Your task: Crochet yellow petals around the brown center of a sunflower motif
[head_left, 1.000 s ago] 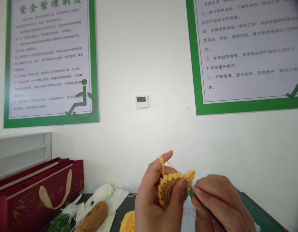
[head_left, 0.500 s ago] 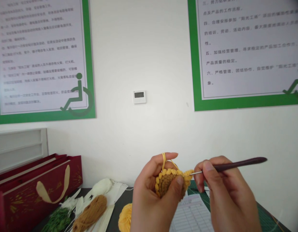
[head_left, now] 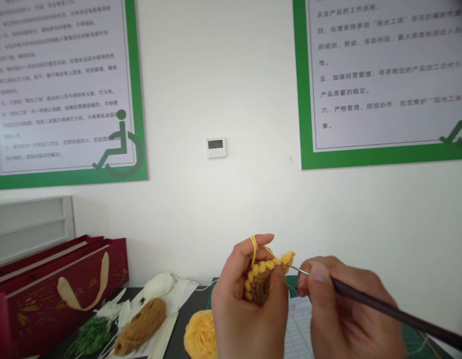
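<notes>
Your left fingers (head_left: 239, 258) pinch the piece (head_left: 260, 285); your right fingers (head_left: 321, 281) grip the hook (head_left: 365, 299). Poor tip angle could split yarn (head_left: 254, 245).

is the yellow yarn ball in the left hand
No, the yellow yarn ball sits on the dark table, while the left hand holds the brown and yellow crochet piece.

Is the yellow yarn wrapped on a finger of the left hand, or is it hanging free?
Wrapped: the yellow yarn loops around the raised index finger of the left hand.
</notes>
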The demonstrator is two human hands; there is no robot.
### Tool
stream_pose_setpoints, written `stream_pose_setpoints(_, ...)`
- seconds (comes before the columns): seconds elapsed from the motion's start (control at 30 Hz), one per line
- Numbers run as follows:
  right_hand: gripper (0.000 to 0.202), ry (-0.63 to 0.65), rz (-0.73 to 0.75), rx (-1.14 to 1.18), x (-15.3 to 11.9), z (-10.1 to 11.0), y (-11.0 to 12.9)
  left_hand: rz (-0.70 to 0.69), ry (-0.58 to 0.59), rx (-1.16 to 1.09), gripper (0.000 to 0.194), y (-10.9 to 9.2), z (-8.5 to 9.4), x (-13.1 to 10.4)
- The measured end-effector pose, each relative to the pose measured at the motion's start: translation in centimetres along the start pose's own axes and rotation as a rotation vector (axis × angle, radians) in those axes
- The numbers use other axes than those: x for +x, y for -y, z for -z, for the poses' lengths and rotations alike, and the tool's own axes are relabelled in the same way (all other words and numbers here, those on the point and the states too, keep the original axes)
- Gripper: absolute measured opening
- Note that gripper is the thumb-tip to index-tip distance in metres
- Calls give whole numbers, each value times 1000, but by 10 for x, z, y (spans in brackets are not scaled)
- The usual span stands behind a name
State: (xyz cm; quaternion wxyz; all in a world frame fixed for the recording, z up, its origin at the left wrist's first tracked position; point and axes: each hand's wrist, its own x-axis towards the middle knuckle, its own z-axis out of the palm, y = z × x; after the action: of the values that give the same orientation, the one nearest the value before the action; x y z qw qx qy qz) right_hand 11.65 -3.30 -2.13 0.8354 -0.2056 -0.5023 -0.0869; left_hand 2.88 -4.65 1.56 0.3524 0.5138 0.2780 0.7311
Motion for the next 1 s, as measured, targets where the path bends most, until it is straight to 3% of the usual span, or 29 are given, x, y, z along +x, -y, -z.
stream_pose_setpoints(0.07,13,-23,-95,63,3,0,2,82,67,-139,26,0,2,4)
stream_pose_setpoints(0.17,16,43,-164,89,11,5,1,178,138,-264,28,-2,8,11)
stream_pose_setpoints(0.27,22,143,-306,166,16,10,-4,230,197,-287,33,-4,15,16)
stream_pose_setpoints(0.43,28,193,-522,319,20,13,-8,277,285,-286,36,-7,20,18)
stream_pose_setpoints(0.63,28,252,-506,346,23,16,-10,283,306,-215,33,-9,24,15)
stream_pose_setpoints(1.0,22,351,-307,199,26,23,-10,229,256,-144,34,-8,22,14)
